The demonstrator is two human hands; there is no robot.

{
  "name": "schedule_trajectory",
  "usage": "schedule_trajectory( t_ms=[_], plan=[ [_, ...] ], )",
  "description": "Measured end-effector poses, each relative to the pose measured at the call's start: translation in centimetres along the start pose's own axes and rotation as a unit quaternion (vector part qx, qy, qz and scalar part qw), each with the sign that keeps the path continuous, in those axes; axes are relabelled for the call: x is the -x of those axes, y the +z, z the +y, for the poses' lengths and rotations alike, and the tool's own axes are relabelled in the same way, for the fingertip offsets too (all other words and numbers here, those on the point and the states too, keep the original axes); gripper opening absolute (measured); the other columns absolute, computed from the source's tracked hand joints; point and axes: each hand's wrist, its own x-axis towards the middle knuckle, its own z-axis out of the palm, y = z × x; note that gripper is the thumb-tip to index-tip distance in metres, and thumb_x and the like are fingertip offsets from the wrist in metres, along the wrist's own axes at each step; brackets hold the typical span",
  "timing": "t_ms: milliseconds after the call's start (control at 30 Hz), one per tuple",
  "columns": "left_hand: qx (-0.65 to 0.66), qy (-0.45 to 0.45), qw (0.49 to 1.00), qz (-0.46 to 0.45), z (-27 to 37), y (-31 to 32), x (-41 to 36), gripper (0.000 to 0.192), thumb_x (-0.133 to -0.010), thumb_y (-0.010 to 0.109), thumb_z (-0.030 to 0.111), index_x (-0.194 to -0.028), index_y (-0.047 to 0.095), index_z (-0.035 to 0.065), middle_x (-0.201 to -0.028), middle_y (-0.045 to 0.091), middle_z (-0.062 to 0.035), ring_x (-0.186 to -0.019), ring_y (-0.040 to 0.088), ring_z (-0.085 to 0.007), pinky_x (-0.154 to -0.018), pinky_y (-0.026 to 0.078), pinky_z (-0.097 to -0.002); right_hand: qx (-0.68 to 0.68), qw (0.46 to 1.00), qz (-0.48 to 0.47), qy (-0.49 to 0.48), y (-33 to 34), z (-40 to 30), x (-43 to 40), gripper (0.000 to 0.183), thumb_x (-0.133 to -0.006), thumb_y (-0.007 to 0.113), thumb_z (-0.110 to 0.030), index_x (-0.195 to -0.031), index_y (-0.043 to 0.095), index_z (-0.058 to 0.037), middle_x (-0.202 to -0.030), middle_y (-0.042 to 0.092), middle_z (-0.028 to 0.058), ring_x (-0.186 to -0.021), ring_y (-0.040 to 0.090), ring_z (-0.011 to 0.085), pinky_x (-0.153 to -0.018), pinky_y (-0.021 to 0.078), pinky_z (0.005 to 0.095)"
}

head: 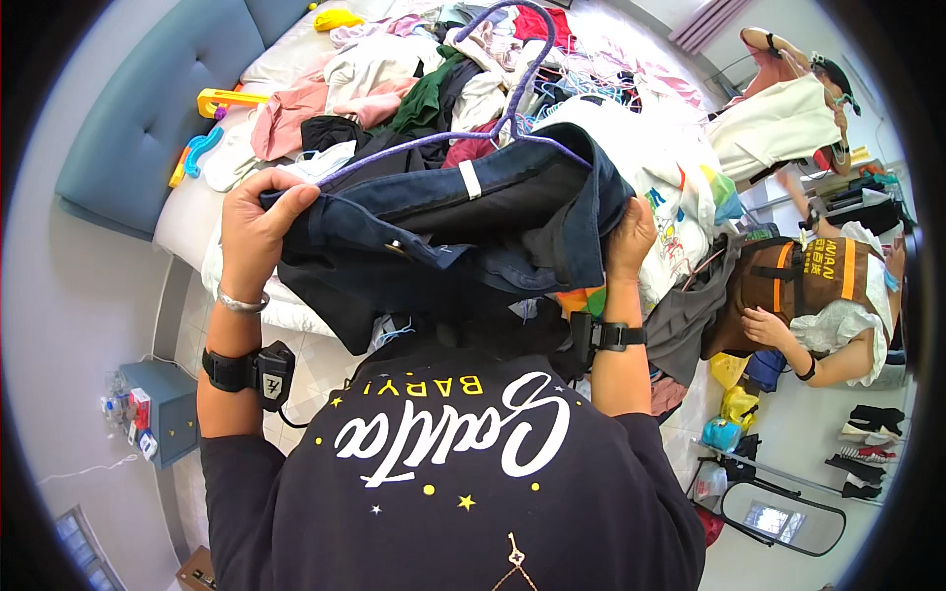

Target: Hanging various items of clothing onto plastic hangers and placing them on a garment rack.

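Observation:
Between my hands hangs a pair of dark navy trousers (340, 258), its waistband spread wide and a button showing at the front. My left hand (259, 214) pinches one side of the waistband, thumb on top. At the opposite side my right hand (632, 236) grips the waistband, its fingertips mostly hidden by the cloth. A purple clothes hanger (545, 63) lies across the waist opening. One hanger arm reaches towards my left hand, and the other goes down inside the waist at the right. Its hook points away from me.
A bed (177, 229) with a blue padded headboard (155, 125) holds heaped clothes (369, 74) and several loose hangers (591, 85). At right, one person holds a cream garment (776, 125); another wears a brown apron (798, 273). A blue bedside cabinet (174, 421) stands at left.

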Motion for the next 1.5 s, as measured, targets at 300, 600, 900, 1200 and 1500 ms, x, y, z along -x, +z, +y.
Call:
schedule_trajectory(
  t_ms=[300,600,900,1200,1500],
  plan=[
    [-0.037,-0.022,0.996,-0.077,0.0,2.4,0.9,0.009,-0.074,0.069,0.009,-0.073,0.066,0.0010,-0.067,0.062,-0.0008,-0.064,0.053,-0.0052,-0.060,0.042,-0.0199,-0.399,0.705,0.036,0.585,1.4,4.3,5.9,0.048,-0.090,0.046,-0.043,-0.106,0.060,0.0000,-0.108,0.060,0.0124,-0.096,0.058,0.0222,-0.088,0.0446,0.0330],
    [-0.024,-0.077,0.989,-0.121,-1.7,0.8,2.6,0.013,-0.073,0.071,0.014,-0.073,0.066,0.0013,-0.065,0.061,-0.0009,-0.063,0.053,-0.0055,-0.059,0.042,-0.0201,-0.007,0.949,-0.309,0.067,-5.4,-3.6,3.9,0.048,-0.072,0.049,0.005,-0.120,0.046,0.0009,-0.117,0.053,0.0159,-0.112,0.048,0.0257,-0.096,0.0344,0.0338],
    [-0.139,-0.139,0.978,-0.066,-2.4,-5.5,5.0,0.014,-0.076,0.067,0.015,-0.080,0.064,0.0018,-0.074,0.062,-0.0031,-0.071,0.056,-0.0109,-0.066,0.043,-0.0240,-0.017,0.911,-0.398,0.104,2.0,-8.1,4.3,0.021,-0.081,0.051,-0.007,-0.100,0.057,0.0022,-0.081,0.061,0.0211,-0.080,0.061,0.0348,-0.072,0.0454,0.0349],
    [-0.443,0.141,0.870,-0.164,-5.3,-2.7,1.4,0.037,-0.071,0.052,-0.005,-0.100,0.062,0.0159,-0.110,0.057,-0.0022,-0.119,0.044,-0.0239,-0.102,0.022,-0.0551,-0.275,0.806,-0.416,0.318,10.7,-7.8,1.6,0.030,-0.091,0.053,-0.027,-0.094,0.063,0.0016,-0.085,0.064,0.0013,-0.072,0.057,0.0075,-0.066,0.0443,0.0212],
    [-0.429,0.277,0.852,-0.116,-6.9,-2.5,-2.4,0.035,-0.056,0.064,-0.004,-0.088,0.064,0.0103,-0.122,0.050,-0.0089,-0.116,0.044,-0.0299,-0.096,0.038,-0.0387,-0.288,0.777,-0.392,0.401,7.4,-7.0,1.1,0.029,-0.091,0.053,-0.027,-0.098,0.061,0.0004,-0.088,0.064,0.0034,-0.074,0.059,0.0084,-0.067,0.0464,0.0216]
  ],
)
